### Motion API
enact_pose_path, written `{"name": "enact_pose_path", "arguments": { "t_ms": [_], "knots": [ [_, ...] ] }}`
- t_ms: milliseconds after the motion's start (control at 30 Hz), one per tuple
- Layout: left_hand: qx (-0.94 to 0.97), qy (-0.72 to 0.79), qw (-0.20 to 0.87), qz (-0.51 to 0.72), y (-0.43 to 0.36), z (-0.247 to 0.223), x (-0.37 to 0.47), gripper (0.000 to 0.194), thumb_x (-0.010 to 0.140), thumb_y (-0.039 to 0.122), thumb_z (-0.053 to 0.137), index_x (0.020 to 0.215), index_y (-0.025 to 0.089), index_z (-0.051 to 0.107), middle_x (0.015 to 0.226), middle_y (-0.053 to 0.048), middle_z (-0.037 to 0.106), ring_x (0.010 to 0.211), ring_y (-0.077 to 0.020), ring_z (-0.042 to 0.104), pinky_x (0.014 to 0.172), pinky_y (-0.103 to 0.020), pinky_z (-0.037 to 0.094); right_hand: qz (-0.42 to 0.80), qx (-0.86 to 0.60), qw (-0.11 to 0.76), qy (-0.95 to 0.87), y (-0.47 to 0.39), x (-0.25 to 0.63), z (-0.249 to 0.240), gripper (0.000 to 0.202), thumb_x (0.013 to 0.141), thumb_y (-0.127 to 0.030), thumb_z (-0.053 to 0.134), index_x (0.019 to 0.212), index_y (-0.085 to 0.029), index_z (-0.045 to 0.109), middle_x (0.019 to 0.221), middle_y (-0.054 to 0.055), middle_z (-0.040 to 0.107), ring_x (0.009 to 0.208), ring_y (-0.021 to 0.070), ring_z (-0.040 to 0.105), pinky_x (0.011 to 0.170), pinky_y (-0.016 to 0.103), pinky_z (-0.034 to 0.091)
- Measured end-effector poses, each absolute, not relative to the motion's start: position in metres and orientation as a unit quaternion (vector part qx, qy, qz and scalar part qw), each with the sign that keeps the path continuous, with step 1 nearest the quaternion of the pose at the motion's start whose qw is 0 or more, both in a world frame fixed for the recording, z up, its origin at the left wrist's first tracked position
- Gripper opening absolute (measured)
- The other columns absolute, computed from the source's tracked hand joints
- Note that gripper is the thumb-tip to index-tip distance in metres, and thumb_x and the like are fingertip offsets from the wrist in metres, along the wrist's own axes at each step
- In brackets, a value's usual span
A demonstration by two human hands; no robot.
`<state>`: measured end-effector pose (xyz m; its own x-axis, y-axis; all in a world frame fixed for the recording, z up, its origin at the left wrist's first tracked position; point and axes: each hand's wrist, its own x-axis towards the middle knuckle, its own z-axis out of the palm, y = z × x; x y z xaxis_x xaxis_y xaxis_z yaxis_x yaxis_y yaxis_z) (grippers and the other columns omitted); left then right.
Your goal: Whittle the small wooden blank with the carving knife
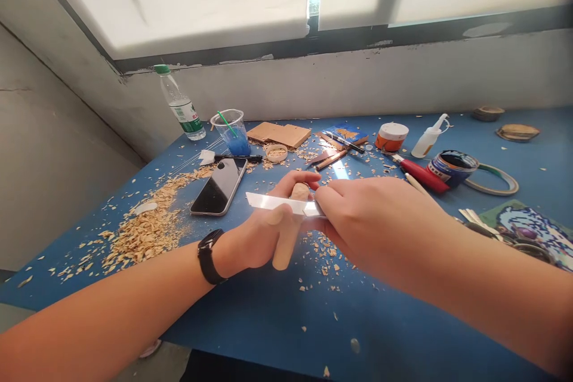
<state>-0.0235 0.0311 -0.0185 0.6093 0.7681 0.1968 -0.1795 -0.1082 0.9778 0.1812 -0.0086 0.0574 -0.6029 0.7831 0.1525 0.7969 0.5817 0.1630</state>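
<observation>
My left hand [257, 239], with a black band on its wrist, is wrapped round a pale wooden stick [286, 245]. The stick's rounded upper end pokes out between the fingers, and its lower end points toward me. My right hand [353, 209] is closed round a knife whose handle is mostly hidden in the fist. The bright knife blade [273, 202] lies across the stick and points left. My left thumb is up against the blade. Wood chips [326, 250] are scattered on the blue table [259, 322] below the hands.
A phone [219, 186] and a heap of shavings [147, 230] are on the left. Behind stand a water bottle [181, 104] and a plastic cup [233, 134]. To the right are an orange-and-white jar [391, 137], a glue bottle [428, 138], a paint tin [450, 168] and a tape roll [510, 184].
</observation>
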Motion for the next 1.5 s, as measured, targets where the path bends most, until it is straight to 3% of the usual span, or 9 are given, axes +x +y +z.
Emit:
{"name": "enact_pose_path", "arguments": {
  "t_ms": [167, 400, 567, 733, 900, 1067, 1167, 1333, 1500],
  "knots": [
    [0.647, 0.249, 0.603, 0.395, 0.030, -0.015, -0.021, 0.073, 0.089, 0.084, 0.058, 0.129, 0.022, 0.058, 0.126, -0.011, 0.058, 0.113, -0.0313, 0.059, 0.096, -0.044, 0.053, -0.058, -0.469, 0.031, -0.881, -0.010, 0.179, 0.059, 0.017, 0.099, -0.038, 0.066, 0.108, -0.024, 0.064, 0.076, -0.001, 0.069, 0.053, 0.0209, 0.060, 0.044, 0.033, 0.017],
    [0.618, 0.232, 0.638, 0.397, 0.029, -0.015, -0.015, 0.095, 0.077, 0.099, 0.055, 0.133, 0.022, 0.055, 0.122, -0.012, 0.060, 0.100, -0.0298, 0.064, 0.078, -0.038, 0.055, -0.073, -0.475, -0.007, -0.877, -0.015, 0.173, 0.063, 0.012, 0.097, -0.028, 0.069, 0.088, -0.021, 0.065, 0.067, -0.001, 0.063, 0.059, 0.0184, 0.060, 0.046, 0.033, 0.022],
    [0.610, 0.254, 0.611, 0.436, 0.029, -0.015, -0.012, 0.082, 0.083, 0.090, 0.060, 0.126, 0.020, 0.062, 0.120, -0.011, 0.060, 0.101, -0.0272, 0.060, 0.076, -0.035, 0.053, -0.079, -0.474, 0.007, -0.877, -0.015, 0.174, 0.057, 0.013, 0.095, -0.028, 0.070, 0.086, -0.021, 0.065, 0.068, 0.001, 0.062, 0.056, 0.0173, 0.055, 0.046, 0.032, 0.018],
    [0.607, 0.244, 0.608, 0.451, 0.031, -0.018, -0.011, 0.066, 0.083, 0.076, 0.069, 0.117, 0.019, 0.064, 0.095, -0.004, 0.057, 0.077, -0.0192, 0.054, 0.065, -0.032, 0.046, -0.118, -0.464, 0.029, -0.877, -0.013, 0.177, 0.051, 0.007, 0.093, -0.023, 0.071, 0.090, -0.021, 0.065, 0.064, -0.001, 0.060, 0.051, 0.0164, 0.052, 0.046, 0.033, 0.012],
    [0.607, 0.233, 0.608, 0.456, 0.031, -0.019, -0.010, 0.058, 0.088, 0.072, 0.067, 0.113, 0.021, 0.061, 0.098, -0.003, 0.054, 0.069, -0.0149, 0.050, 0.060, -0.030, 0.043, -0.103, -0.493, 0.001, -0.864, -0.011, 0.177, 0.052, 0.013, 0.094, -0.026, 0.070, 0.084, -0.022, 0.062, 0.066, -0.001, 0.063, 0.053, 0.0181, 0.056, 0.046, 0.033, 0.013],
    [0.664, 0.264, 0.530, 0.456, 0.028, -0.013, -0.012, 0.060, 0.096, 0.077, 0.055, 0.108, 0.019, 0.061, 0.097, -0.006, 0.057, 0.078, -0.0177, 0.054, 0.066, -0.031, 0.044, -0.082, -0.533, -0.014, -0.842, -0.011, 0.178, 0.052, 0.023, 0.102, -0.037, 0.061, 0.086, -0.022, 0.063, 0.071, 0.002, 0.067, 0.061, 0.0219, 0.063, 0.049, 0.033, 0.017],
    [0.663, 0.280, 0.529, 0.449, 0.027, -0.010, -0.012, 0.060, 0.097, 0.078, 0.052, 0.108, 0.019, 0.060, 0.089, -0.003, 0.056, 0.072, -0.0165, 0.051, 0.063, -0.031, 0.042, -0.082, -0.549, -0.007, -0.832, -0.011, 0.180, 0.051, 0.027, 0.105, -0.042, 0.057, 0.090, -0.021, 0.065, 0.073, 0.004, 0.068, 0.063, 0.0232, 0.065, 0.051, 0.033, 0.018],
    [0.654, 0.309, 0.518, 0.456, 0.026, -0.009, -0.011, 0.060, 0.101, 0.079, 0.043, 0.102, 0.021, 0.058, 0.081, -0.003, 0.055, 0.067, -0.0174, 0.049, 0.059, -0.032, 0.040, -0.062, -0.561, 0.021, -0.825, -0.010, 0.180, 0.053, 0.051, 0.104, -0.067, 0.050, 0.089, -0.020, 0.066, 0.074, 0.007, 0.068, 0.066, 0.0243, 0.066, 0.053, 0.031, 0.020],
    [0.674, 0.278, 0.544, 0.415, 0.030, -0.014, -0.015, 0.077, 0.087, 0.094, 0.045, 0.109, 0.022, 0.057, 0.089, -0.003, 0.055, 0.072, -0.0179, 0.049, 0.063, -0.032, 0.043, -0.039, -0.513, -0.012, -0.858, -0.013, 0.174, 0.060, 0.022, 0.102, -0.038, 0.062, 0.088, -0.021, 0.066, 0.072, 0.003, 0.068, 0.056, 0.0187, 0.060, 0.048, 0.033, 0.016]
  ]
}}
